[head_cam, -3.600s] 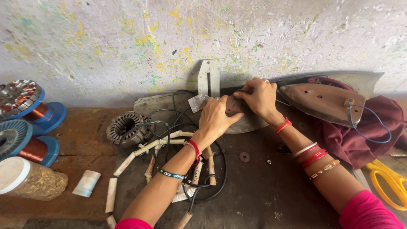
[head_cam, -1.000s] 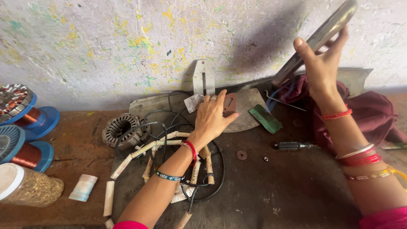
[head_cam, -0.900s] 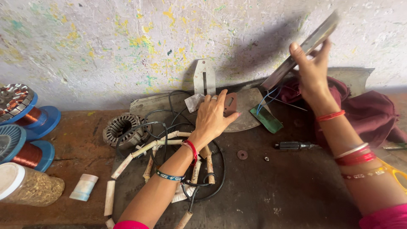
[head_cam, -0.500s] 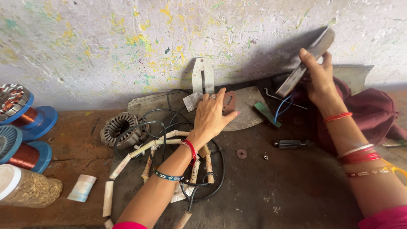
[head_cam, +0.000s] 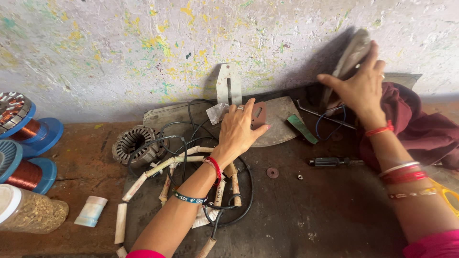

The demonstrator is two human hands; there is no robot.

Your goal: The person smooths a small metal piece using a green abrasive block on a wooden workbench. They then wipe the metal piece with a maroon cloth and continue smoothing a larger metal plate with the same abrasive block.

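My left hand [head_cam: 239, 130] lies flat, fingers spread, on a flat grey metal soleplate [head_cam: 277, 125] and a small brown plate [head_cam: 258, 114] at the foot of the wall. My right hand [head_cam: 361, 86] grips a grey iron body [head_cam: 351, 55], tilted up on edge against the wall at the right. A blue wire [head_cam: 330, 125] hangs from the iron body. A green strip [head_cam: 302, 129] lies between the two hands.
Black cables [head_cam: 191, 143] and several white sleeved tubes [head_cam: 165, 165] lie under my left forearm. A motor stator [head_cam: 134, 142] sits left, copper wire spools [head_cam: 28, 138] far left. A screwdriver [head_cam: 332, 162], washer [head_cam: 272, 172], maroon cloth [head_cam: 420, 129], upright metal bracket [head_cam: 228, 83].
My right hand lifted the iron body off the soleplate, swung it high, then lowered it toward the wall at the right. My left hand stayed pressed on the soleplate.
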